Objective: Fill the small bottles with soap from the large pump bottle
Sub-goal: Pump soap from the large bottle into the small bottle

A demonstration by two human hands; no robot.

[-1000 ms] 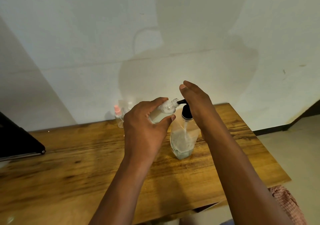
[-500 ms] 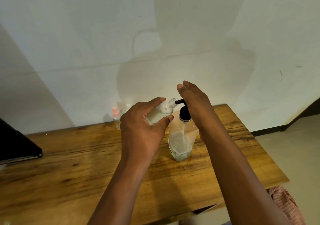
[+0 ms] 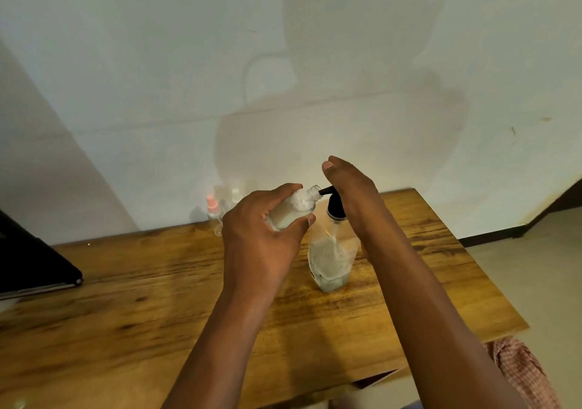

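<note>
1. The left hand (image 3: 261, 244) makes a grip around a small bottle (image 3: 291, 211). Its fingers curl over the top side and the thumb pinches from below, so the bottle is held tight
2. The small bottle is tipped on its side. Its open neck sticks out of the grip and points to the right. It looks partly full of whitish soap
3. Right at that open neck is the black spout of the pump head (image 3: 333, 202). The spout tip sits at the mouth of the small bottle
4. The right hand (image 3: 349, 188) rests flat on top of the pump head. Its fingers are straight and close together, not curled around anything. They point up and away, past the pump
5. The large pump bottle (image 3: 330, 260) stands upright on the wooden surface (image 3: 126, 298), just under the right hand and just to the right of the left grip. It is clear and has pale soap low down inside
6. Behind the left grip, by the wall, stand more small bottles (image 3: 217, 213). One has a pink top. They are blurry, so I cannot tell how many there are
7. Far to the left of the grip, a dark flat thing (image 3: 34, 267) lies on the surface
</note>
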